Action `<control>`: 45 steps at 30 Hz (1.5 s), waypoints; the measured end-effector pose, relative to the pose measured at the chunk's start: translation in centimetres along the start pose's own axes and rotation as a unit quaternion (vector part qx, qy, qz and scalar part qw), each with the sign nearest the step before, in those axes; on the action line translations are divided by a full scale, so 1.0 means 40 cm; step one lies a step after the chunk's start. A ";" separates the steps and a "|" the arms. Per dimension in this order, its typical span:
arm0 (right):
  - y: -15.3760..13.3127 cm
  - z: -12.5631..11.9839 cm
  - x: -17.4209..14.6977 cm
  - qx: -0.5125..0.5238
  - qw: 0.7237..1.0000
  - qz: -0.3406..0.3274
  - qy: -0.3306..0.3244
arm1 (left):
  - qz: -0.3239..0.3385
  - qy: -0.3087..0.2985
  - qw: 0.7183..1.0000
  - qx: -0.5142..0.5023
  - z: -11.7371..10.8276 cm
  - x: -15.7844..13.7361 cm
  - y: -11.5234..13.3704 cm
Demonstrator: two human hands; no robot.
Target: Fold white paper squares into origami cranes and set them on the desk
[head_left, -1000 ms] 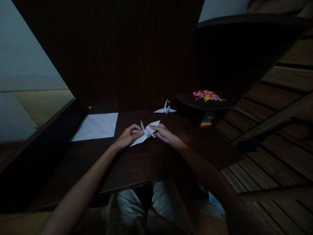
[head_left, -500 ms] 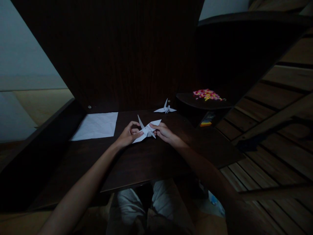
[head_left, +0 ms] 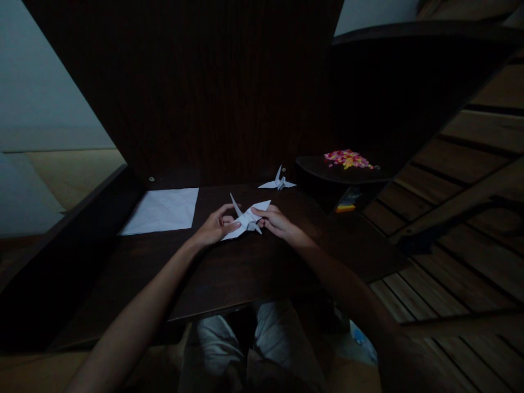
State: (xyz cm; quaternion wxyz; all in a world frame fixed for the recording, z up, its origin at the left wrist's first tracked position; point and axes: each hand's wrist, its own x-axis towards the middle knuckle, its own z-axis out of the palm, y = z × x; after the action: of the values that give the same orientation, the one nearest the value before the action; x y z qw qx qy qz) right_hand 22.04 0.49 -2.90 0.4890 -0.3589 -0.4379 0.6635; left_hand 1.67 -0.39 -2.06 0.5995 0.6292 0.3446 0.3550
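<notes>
A white origami crane (head_left: 246, 219) is held between my two hands, just above the dark desk (head_left: 237, 273). My left hand (head_left: 216, 225) pinches the wing on the near left, thumb on top and fingers curled behind. On the other side, my right hand (head_left: 275, 221) grips the far right wing with its thumb pressed on the paper. The crane's pointed tail or neck sticks up beside my left fingers, and another point hangs toward me. Behind my hands, a second white origami crane (head_left: 279, 183) stands near the desk's back panel.
Flat white paper (head_left: 164, 212) with faint creases lies at the back left. To the right, a small curved shelf (head_left: 319, 170) bears a heap of pink, red and yellow bits (head_left: 350, 159). Below it sits a yellow-edged object (head_left: 346, 208). A raised side board (head_left: 82, 218) borders the left.
The view has shifted very slightly. Both hands keep the same hold on the crane, with almost no movement.
</notes>
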 end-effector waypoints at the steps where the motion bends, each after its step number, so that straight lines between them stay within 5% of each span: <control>1: 0.000 -0.001 -0.001 -0.005 1.000 -0.001 -0.008 | -0.001 -0.004 1.000 0.006 -0.001 -0.001 0.003; 9: 0.001 0.003 -0.002 0.000 0.999 -0.044 0.029 | 0.018 0.028 0.999 0.020 0.009 0.001 -0.002; 21: -0.005 -0.007 -0.006 -0.027 0.998 -0.015 -0.051 | 0.021 -0.075 0.997 0.025 -0.011 -0.002 0.002; 30: 0.018 -0.009 0.004 -0.020 1.000 0.010 -0.005 | -0.032 -0.041 0.998 -0.037 0.007 -0.003 -0.016; 39: 0.017 -0.010 0.000 -0.037 0.996 0.078 0.031 | -0.016 0.045 0.995 -0.088 0.000 0.005 -0.024; 45: 0.008 -0.014 -0.003 -0.138 0.987 -0.044 0.069 | -0.003 0.078 0.989 -0.126 -0.006 0.015 -0.030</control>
State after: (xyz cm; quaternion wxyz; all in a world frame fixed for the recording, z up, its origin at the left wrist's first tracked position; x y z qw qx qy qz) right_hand 22.48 0.48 -3.41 0.4923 -0.4485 -0.5060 0.5480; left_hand 1.77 0.30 -3.23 0.6465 0.5179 0.3443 0.4419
